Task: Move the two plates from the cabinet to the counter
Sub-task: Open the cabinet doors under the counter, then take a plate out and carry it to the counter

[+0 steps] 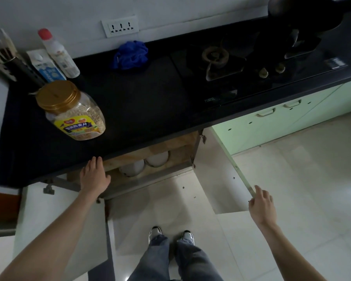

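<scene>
My left hand (94, 176) is spread flat, fingers loosely open, holding nothing; fingertips reach the front edge of the black counter (130, 102), palm over the top of the cabinet (150, 159) opening. My right hand (261, 205) is partly curled, fingers on the outer edge of the open right cabinet door (217, 179); looks like a light pinch on that edge, though I can't see how firmly it closes.

Two white plates (144, 164) sit inside the cabinet on the wooden shelf, side by side and overlapping, mostly hidden under the counter's overhang. They lie just right of my left hand, not touched by it, and well apart from my right hand.

Left cabinet door (55, 220) also swung open. On the counter: a clear jar (73, 112) with a gold lid, full of oat-like flakes; behind it a carton (45, 67) and a white bottle (58, 53) with a red cap; a blue cloth (131, 54) near the wall; a gas hob (221, 59) to the right.
</scene>
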